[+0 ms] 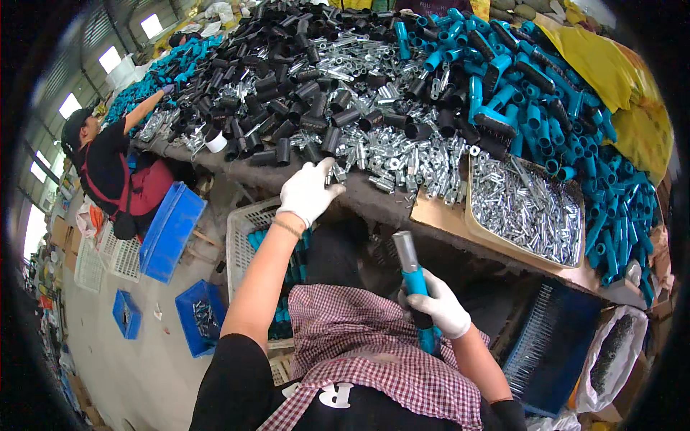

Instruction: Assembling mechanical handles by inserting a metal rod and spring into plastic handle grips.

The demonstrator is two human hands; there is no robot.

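Heaped tubes (pixel 287 93) and metal fittings (pixel 402 154) lie on the tabletop (pixel 374 205). A cardboard tray (pixel 471 215) of fittings sits at its right front edge. Crates (pixel 169 230) stand on the floor (pixel 144 373) left, beside another person (pixel 108 165).

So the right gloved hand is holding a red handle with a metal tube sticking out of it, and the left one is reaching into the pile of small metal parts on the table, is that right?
Not quite: the head view shows the handle in the right hand is blue, not red. The rest holds: a metal tube sticks out of it, and the left hand reaches into the small metal parts on the table.
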